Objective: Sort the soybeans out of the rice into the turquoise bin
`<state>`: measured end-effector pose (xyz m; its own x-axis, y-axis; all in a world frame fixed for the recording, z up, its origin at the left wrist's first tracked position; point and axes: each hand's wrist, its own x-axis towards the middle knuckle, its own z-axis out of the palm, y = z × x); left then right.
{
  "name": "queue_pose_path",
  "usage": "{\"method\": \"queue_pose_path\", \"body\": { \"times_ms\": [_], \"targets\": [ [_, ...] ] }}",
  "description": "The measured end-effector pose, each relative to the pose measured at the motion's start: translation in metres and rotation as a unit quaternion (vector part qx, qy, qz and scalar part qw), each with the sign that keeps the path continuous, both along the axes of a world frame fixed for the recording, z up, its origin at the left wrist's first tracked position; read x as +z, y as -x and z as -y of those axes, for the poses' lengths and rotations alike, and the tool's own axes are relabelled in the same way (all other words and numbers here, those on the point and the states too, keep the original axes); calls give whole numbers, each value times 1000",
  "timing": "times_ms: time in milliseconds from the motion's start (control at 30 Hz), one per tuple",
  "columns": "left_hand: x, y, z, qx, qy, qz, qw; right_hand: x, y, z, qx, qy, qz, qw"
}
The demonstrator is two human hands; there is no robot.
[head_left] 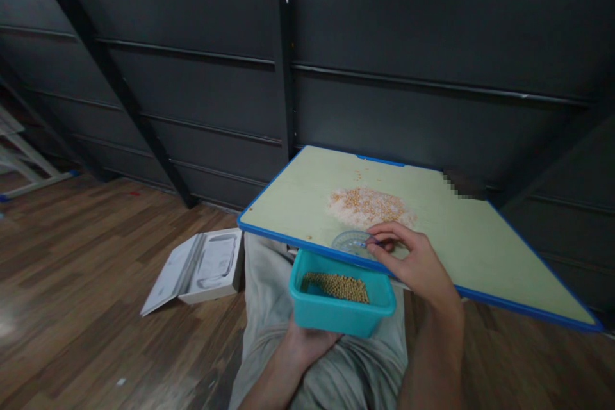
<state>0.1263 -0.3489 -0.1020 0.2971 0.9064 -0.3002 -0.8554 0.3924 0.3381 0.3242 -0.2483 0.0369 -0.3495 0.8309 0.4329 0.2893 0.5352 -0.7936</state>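
My right hand pinches one end of a clear plastic protractor at the near edge of a pale yellow board with a blue rim. Just beyond it on the board lies a pile of white rice grains mixed with yellowish soybeans; a few loose beans are scattered around. Below the board's edge, my left hand supports a teal plastic tub from underneath, its fingers mostly hidden. Many soybeans lie inside the tub.
An open white box with a moulded insert sits on the wooden floor at left. A dark panelled wall rises behind the board. White metal legs stand at far left. The board lies over my lap.
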Motion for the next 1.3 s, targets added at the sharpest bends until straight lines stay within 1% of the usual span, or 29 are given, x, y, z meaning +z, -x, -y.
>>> {"method": "queue_pose_path", "body": {
  "times_ms": [100,167,400,533,633,767,933,1133,1300],
  "targets": [
    [-2,1,0,7,0,1,1000,1,-4,0,2,-13,28,1000],
    [-7,2,0,7,1,2,1000,2,-7,-1,-11,-22,39,999],
    [-35,6,-3,-2,-2,16,1000,-1,-20,-1,-103,-41,28,993],
    [-42,9,-1,-1,-1,21,1000,-3,-24,-3,-139,-46,24,989],
    [-44,10,0,-6,-9,19,1000,-7,-24,-9,-159,-51,24,986],
    [-46,11,0,-14,-26,24,999,-15,-22,-17,-169,-57,18,984],
    [-42,11,1,-17,-36,16,999,-20,-20,-20,-173,-76,-5,982],
    [-36,9,1,-15,-37,9,999,-20,-20,-20,-208,-79,-39,974],
    [-38,8,0,-11,-36,20,999,-17,-19,-20,-225,-81,-45,970]
  ]
}}
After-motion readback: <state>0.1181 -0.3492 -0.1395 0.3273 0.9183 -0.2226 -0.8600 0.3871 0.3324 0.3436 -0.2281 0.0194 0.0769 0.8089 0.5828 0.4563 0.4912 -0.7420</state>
